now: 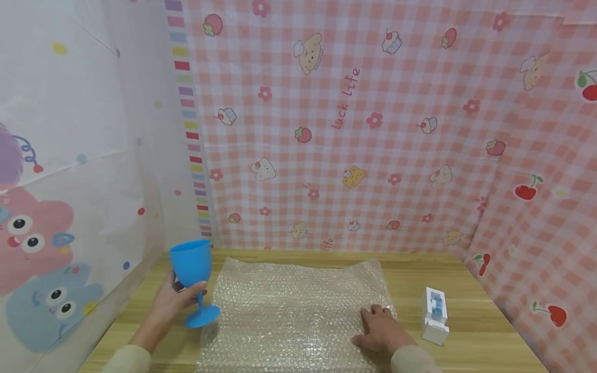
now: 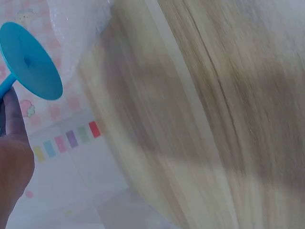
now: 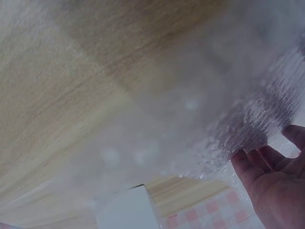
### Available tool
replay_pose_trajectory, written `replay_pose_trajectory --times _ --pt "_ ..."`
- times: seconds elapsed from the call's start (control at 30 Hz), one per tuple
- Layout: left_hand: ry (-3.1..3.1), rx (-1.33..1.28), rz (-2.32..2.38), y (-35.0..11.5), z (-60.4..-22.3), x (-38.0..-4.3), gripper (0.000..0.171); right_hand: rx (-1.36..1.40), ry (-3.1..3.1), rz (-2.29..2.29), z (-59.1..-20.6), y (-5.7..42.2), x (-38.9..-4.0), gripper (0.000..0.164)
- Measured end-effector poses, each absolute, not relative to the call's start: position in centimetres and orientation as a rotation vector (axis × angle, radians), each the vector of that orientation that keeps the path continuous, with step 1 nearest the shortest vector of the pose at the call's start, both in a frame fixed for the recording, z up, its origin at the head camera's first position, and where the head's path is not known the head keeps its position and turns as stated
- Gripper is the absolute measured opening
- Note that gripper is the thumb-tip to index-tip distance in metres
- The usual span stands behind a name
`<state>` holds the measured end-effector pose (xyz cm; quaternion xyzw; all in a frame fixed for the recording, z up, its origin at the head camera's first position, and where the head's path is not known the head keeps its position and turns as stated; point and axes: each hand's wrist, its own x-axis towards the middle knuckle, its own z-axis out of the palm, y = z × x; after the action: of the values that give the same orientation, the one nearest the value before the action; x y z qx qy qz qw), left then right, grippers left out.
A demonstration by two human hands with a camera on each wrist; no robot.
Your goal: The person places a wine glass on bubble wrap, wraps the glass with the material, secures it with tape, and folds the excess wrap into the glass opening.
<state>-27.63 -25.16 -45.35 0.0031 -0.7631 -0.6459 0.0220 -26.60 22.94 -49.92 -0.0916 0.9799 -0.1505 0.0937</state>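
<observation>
A blue plastic goblet (image 1: 193,267) is held above the table's left side by my left hand (image 1: 169,299), with the thumb across the bottom of the cup near the stem. It leans slightly, and its round foot (image 2: 33,64) shows in the left wrist view. A sheet of clear bubble wrap (image 1: 289,311) lies flat across the middle of the table. On its right part rests my right hand (image 1: 383,330), fingers spread and loosely bent. In the right wrist view, the fingertips (image 3: 238,156) touch the bubble wrap.
To the right of the bubble wrap stands a white tape dispenser (image 1: 434,329) with a light blue roll. The wooden table (image 1: 485,331) meets a pink checked cloth (image 1: 326,155) at the back and right. A white cartoon cloth (image 1: 93,207) hangs at the left.
</observation>
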Motion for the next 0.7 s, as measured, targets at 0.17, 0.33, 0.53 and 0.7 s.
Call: replay_pose_trajectory --times 0.17,0.33,0.53,0.7 --pt "-2.428 -0.005 -1.993 -24.0 -45.1 -27.5 0.087 -0.278 2.919 -0.448 -50.0 23.0 -26.6 0.077" --pt "-2.528 0.032 -1.965 -23.2 -45.5 -27.5 0.088 -0.28 2.928 -0.432 -50.0 23.0 -26.7 0.077" --pt "-2.641 0.121 -1.965 -22.1 -46.0 -27.4 0.094 -0.283 2.926 -0.436 -49.8 22.9 -26.6 0.077" --pt "-2.747 0.222 -1.923 -21.0 -46.3 -27.1 0.095 -0.271 2.917 -0.442 -49.9 22.8 -26.6 0.076"
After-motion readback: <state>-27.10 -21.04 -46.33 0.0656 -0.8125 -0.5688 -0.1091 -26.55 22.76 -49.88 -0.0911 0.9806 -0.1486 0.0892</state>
